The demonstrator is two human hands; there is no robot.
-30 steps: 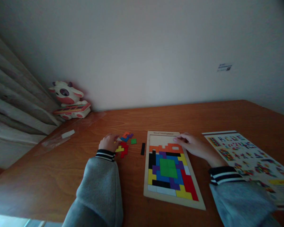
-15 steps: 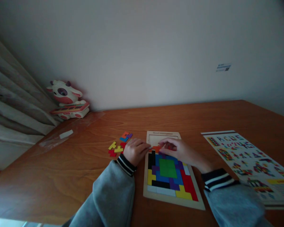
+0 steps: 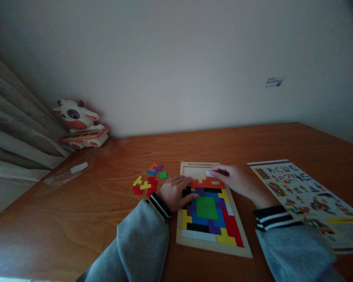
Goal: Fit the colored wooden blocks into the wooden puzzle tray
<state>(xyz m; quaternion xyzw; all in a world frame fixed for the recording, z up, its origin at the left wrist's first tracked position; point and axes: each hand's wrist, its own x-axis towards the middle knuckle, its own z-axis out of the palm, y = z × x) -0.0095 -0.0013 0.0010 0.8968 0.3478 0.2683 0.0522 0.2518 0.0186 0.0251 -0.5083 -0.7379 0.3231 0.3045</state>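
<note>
A wooden puzzle board lies on the table, its lower part filled with coloured block pieces around a green middle. My left hand rests over the board's left edge, thumb and fingers apart, covering some black pieces. Between the fingertips of my right hand is a small white puzzle piece, above the bare upper part of the board. Just below it runs a row of orange pieces with a small pale gap at its right.
Loose red and yellow pieces lie left of the board, with a green square and a blue piece behind them. A printed pattern sheet is at right. A toy cow stands at back left by the curtain.
My left hand has slid down and right onto the board, its fingers spreading. My right hand has shifted right from the orange row, and a white piece now shows in its fingers.
</note>
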